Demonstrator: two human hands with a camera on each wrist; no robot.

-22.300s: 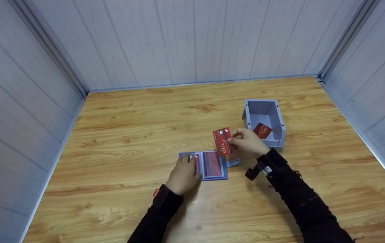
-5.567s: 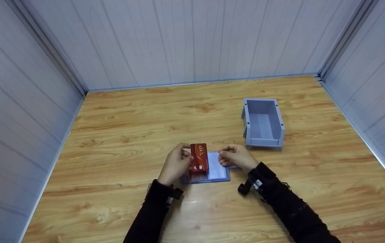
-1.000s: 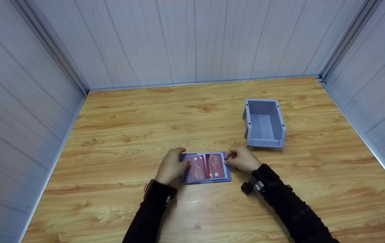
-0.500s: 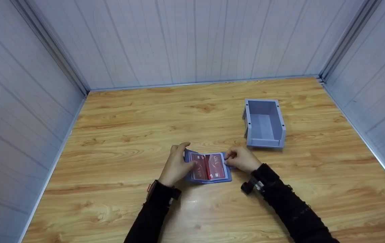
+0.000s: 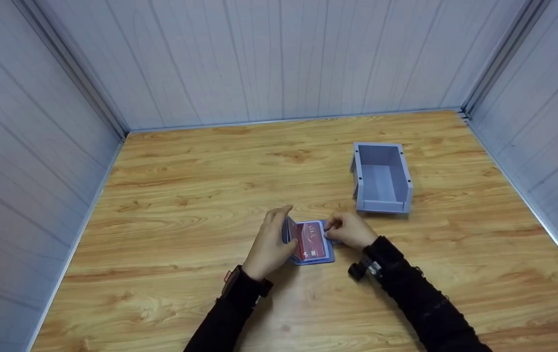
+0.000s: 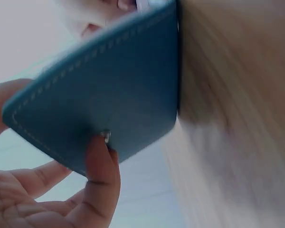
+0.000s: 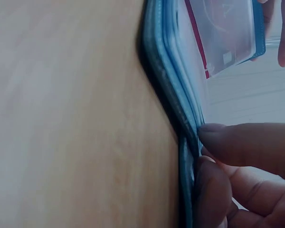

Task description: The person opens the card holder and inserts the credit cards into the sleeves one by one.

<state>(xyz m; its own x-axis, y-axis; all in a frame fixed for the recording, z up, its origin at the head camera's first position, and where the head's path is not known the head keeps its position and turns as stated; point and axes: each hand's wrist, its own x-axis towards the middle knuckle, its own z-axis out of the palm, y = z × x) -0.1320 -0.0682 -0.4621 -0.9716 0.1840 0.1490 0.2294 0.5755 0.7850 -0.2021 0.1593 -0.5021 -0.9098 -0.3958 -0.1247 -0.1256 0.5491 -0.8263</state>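
A blue card holder (image 5: 328, 254) with clear plastic sleeves lies on the table, its left cover raised at a steep angle. Red VIP cards (image 5: 312, 239) show in its sleeves. My left hand (image 5: 271, 244) pinches that raised cover (image 6: 109, 90) between thumb and fingers; in the left wrist view a fingertip sits at the metal snap on its stitched outside. At the opposite edge, my right hand (image 5: 352, 231) pinches the holder's right side near the strap (image 7: 186, 180), between thumb and forefinger. Most of the strap is hidden under the right hand in the head view.
A grey open-front bin (image 5: 381, 181) stands behind and to the right of the holder, with nothing inside. Pale panel walls (image 5: 279, 63) enclose the wood-grain table (image 5: 201, 186) at the back and both sides.
Over the last second my left hand has lifted the holder's left cover and swung it rightward from flat. The right hand stays at the right edge. Earlier, a loose card was in the left hand.
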